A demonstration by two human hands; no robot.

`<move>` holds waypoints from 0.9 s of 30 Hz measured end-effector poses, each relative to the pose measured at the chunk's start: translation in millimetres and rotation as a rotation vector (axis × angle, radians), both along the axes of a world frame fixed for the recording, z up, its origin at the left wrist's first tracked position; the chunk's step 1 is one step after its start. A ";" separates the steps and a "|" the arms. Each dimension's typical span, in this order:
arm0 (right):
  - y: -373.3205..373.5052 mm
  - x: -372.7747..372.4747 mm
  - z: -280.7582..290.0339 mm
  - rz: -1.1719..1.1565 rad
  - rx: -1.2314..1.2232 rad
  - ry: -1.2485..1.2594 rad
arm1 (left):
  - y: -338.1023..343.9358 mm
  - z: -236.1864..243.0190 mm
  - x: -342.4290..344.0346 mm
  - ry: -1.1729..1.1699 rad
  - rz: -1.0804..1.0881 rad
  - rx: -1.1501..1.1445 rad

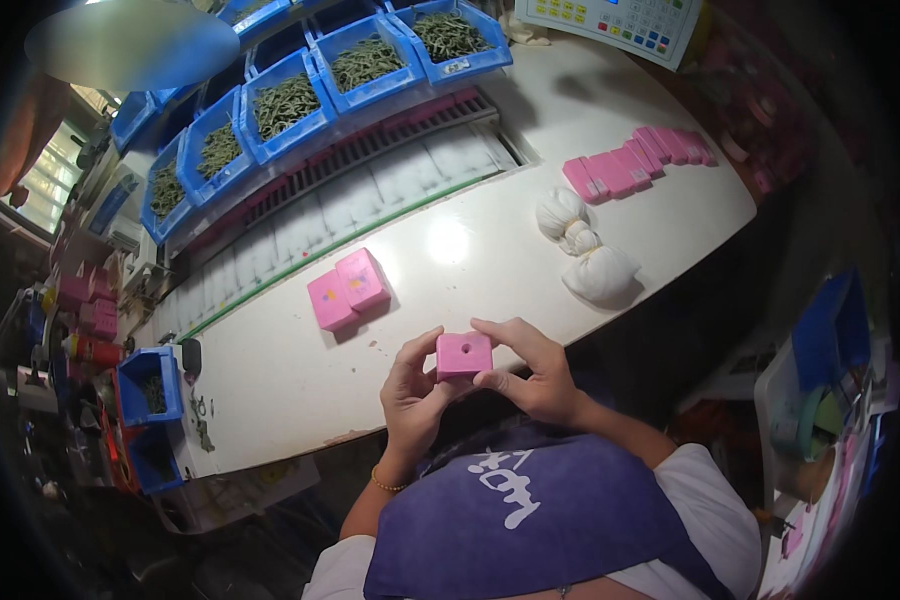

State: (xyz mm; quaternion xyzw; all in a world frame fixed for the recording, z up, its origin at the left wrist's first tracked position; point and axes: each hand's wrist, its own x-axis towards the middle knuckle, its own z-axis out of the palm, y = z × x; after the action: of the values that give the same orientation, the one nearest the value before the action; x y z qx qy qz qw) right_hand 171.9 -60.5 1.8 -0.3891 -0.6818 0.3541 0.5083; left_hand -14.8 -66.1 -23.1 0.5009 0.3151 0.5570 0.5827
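Left hand (415,385) and right hand (540,375) pinch a drilled pink block (454,357) at the near side of the counter (270,410).
Forearms angle inward, hands facing; each grip closed on opposite block ends, thumbs nearer the body, fingers curled on the far side (hole toward camera; can't tell if it touches the counter). Ahead-left, two pink blocks (362,280) side by side; ahead-right, white tied bundle (600,273), row of pink pieces (618,172) beyond. Far side: blue bins (288,105) of greenish bits, partly behind a blurred pale oval (130,45).
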 end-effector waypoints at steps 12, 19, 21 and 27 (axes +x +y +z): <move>19.9 2.6 -40.9 -0.216 0.083 -0.204 | 11.4 11.6 2.4 1.109 0.306 0.319; 23.2 23.0 -45.6 -0.247 0.096 -0.310 | 14.1 10.2 -19.6 0.970 0.152 0.270; 24.6 21.7 -46.8 -0.235 0.157 -0.332 | 18.2 21.1 -37.6 0.793 0.169 0.142; 26.4 15.5 -49.0 -0.278 0.308 -0.435 | 100.5 49.7 -109.8 0.770 0.750 -0.083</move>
State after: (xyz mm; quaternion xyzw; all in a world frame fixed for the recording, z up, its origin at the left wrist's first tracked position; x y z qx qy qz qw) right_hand 187.4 -34.0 -47.2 -0.4638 -0.7604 0.0817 0.4472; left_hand -124.6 34.3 26.6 0.4984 0.6849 0.4902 0.2054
